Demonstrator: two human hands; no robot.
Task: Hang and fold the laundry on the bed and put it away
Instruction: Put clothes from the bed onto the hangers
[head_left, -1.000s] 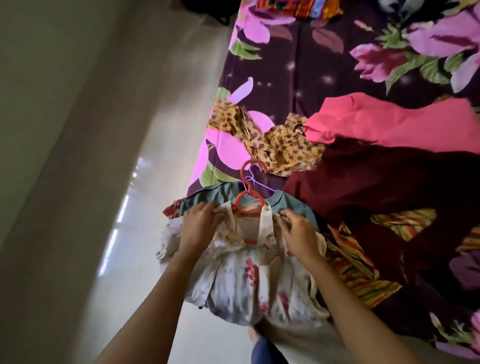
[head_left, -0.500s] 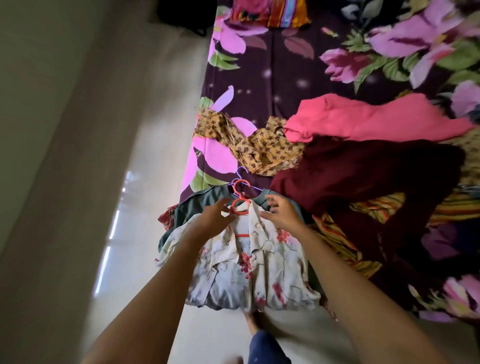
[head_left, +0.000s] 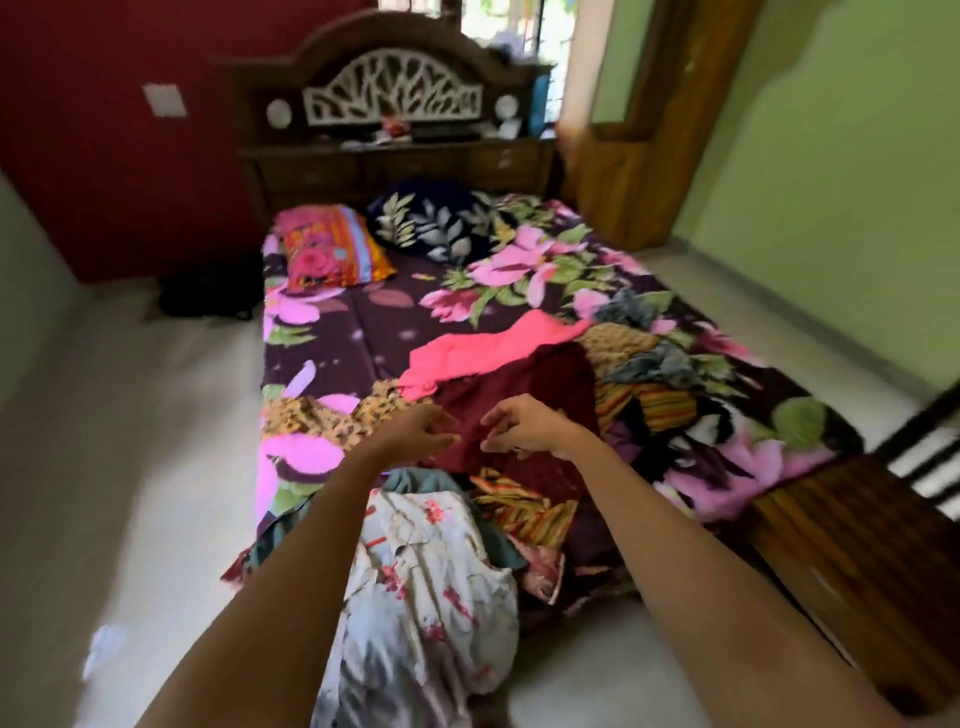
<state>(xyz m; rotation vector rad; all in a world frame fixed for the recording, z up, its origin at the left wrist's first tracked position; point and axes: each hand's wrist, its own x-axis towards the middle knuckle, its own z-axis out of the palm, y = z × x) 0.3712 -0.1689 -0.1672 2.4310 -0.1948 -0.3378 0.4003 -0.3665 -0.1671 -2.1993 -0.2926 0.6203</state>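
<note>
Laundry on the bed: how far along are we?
Looks done: white floral shirt laid over the teal garment at the bed's foot. In hand: nothing; left hand and right hand hover over the maroon garment. Left: that, the pink garment, leopard-print cloth, striped cloth, unfolded.

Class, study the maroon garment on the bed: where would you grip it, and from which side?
Probably its near edge, from the person's side: the maroon garment lies uppermost there, under the left hand and right hand; the pink garment crowds its far edge.

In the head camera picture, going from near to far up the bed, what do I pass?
White flowered shirt → maroon cloth → pink cloth → bright striped pillow → wooden headboard.
</note>
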